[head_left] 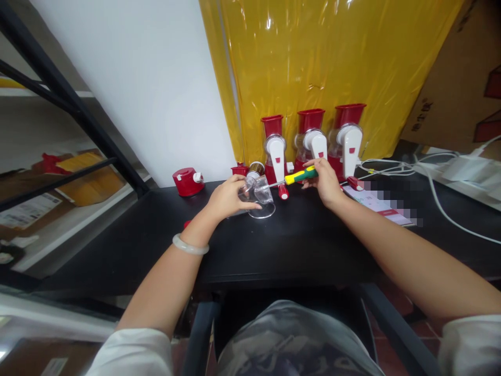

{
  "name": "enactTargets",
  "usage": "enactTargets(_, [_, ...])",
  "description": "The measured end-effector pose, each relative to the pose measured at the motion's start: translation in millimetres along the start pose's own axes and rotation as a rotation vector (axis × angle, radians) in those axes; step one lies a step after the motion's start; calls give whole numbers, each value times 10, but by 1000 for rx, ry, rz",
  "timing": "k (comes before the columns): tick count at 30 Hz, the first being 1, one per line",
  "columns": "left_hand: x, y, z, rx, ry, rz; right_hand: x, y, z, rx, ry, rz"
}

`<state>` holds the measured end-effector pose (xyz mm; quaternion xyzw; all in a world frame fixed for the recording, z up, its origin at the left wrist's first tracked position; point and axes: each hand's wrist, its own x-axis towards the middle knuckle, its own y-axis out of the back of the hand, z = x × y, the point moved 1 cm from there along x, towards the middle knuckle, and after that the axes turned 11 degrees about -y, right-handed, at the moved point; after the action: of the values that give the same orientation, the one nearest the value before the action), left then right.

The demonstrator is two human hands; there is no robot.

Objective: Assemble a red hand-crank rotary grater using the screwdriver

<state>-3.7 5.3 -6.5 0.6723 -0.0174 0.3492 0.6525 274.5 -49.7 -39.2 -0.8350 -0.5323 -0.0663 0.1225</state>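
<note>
Head view: my left hand [226, 199] grips the clear plastic housing [264, 192] over the black worktop [289, 250], fingers wrapped on its far side, thumb along the near side, presumably to steady it against the tool. Housing lies tipped, round rim low toward me. My right hand [327, 184], right of the housing, has its fingers pinching the yellow-green screwdriver [301, 175] by the handle's back end, shaft aimed left into the housing, likely for a twisting grip in line with the shaft; can't tell if the tip touches a screw. Perforated metal drum [256, 169] sits just behind the housing, probably kept within reach. Red base [187, 183] left of the housing, set apart, maybe for elbow room. Three red-and-white graters [276, 152] stand upright behind and right of the housing, likely lined up out of the way.
</note>
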Motion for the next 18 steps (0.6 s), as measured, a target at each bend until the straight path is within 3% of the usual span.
enactTargets(18, [-4, -5, -10, 3, -7, -1, 26, 4, 43, -48, 11, -5])
